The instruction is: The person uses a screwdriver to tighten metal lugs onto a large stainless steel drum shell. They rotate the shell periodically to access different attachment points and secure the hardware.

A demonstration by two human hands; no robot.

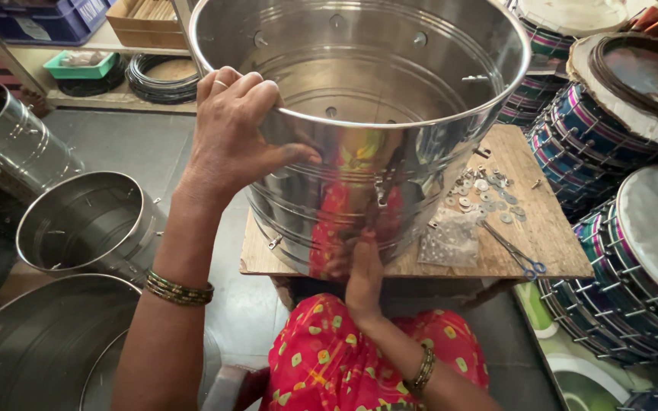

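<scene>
One head-worn camera looks steeply down from close above the steel drum [359,114], which fills the frame's upper centre.

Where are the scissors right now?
In the head view, the scissors lie on the right front corner of the wooden board, right of the clear plastic bag and just below the scattered washers.

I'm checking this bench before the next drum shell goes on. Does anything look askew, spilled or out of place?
Nothing looks damaged. The steel shell sits tilted on the wooden board, held by the left hand at the rim and the right hand low on its wall. Washers lie scattered loose beside it, near scissors.
</scene>
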